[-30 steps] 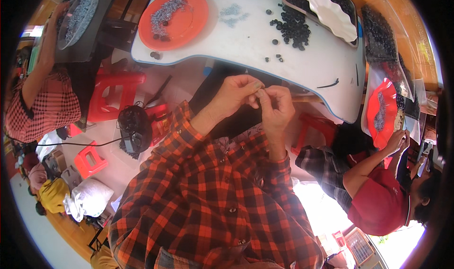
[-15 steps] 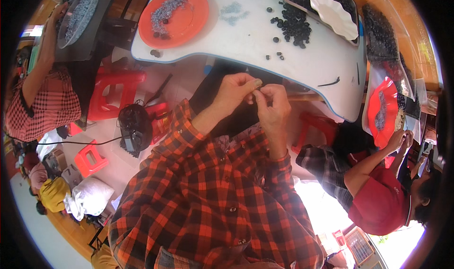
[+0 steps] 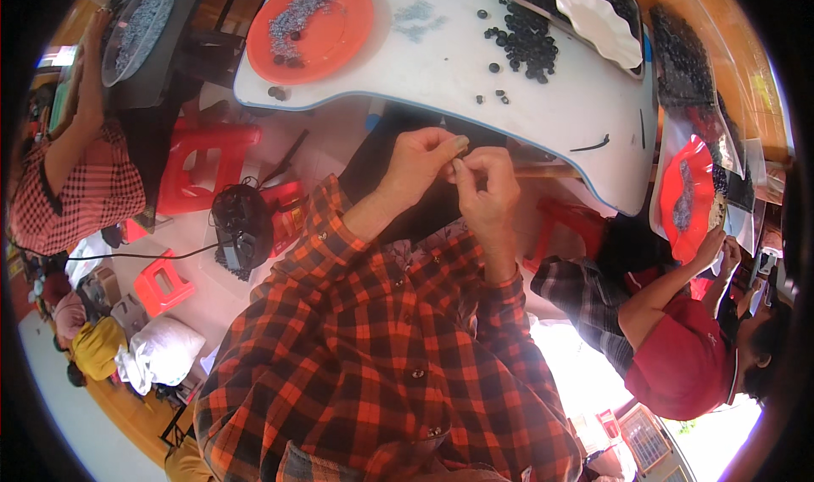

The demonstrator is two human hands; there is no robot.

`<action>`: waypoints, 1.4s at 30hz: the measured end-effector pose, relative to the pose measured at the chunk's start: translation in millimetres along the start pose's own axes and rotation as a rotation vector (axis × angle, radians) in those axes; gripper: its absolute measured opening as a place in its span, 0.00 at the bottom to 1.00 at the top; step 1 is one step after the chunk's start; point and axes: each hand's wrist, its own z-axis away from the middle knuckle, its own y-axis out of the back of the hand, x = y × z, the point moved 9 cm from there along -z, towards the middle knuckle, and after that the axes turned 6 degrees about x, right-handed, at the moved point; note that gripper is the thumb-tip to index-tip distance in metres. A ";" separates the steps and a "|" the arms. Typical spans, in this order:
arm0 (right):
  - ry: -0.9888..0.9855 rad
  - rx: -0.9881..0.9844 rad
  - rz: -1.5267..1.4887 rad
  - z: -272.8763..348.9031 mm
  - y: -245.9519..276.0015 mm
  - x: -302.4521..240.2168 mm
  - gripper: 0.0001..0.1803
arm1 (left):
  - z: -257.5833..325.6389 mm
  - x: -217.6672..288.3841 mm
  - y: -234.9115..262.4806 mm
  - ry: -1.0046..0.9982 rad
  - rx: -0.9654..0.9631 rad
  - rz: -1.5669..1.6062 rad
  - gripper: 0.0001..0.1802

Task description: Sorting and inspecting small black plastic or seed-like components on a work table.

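Observation:
My left hand (image 3: 415, 167) and my right hand (image 3: 489, 192) meet in front of my chest, just off the table's near edge. Both are closed, thumbs pinched against fingers. A small dark bit shows between the fingertips, too tiny to name. Beyond them, a loose pile of small black round pieces (image 3: 530, 48) lies on the white table (image 3: 415, 71), with a few strays nearer me. An orange-red plate (image 3: 349, 48) at the left bears small grey-blue parts and several dark pieces.
At the far right, a white wavy-edged dish (image 3: 598, 26) rests on a black tray of dark pieces. A co-worker in a red shirt (image 3: 678, 359) sits at the right by a red dish (image 3: 697, 198); another person in checks (image 3: 93, 177) is at the left. Red stools (image 3: 203, 164) stand around.
My hands stay together in nearly the same place, with slight finger movement. The right co-worker's hands have shifted a little.

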 end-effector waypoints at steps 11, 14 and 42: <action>-0.167 0.028 -0.288 9.1 5.2 27.2 0.11 | 2.7 -10.7 -12.8 0.108 -0.102 0.207 0.10; -0.184 0.017 -0.327 3.5 6.1 18.5 0.11 | 4.6 -12.9 -14.9 0.159 -0.131 0.244 0.11; 0.031 0.044 0.077 0.5 -2.7 -31.3 0.09 | 14.3 14.3 0.8 -0.080 0.050 0.035 0.09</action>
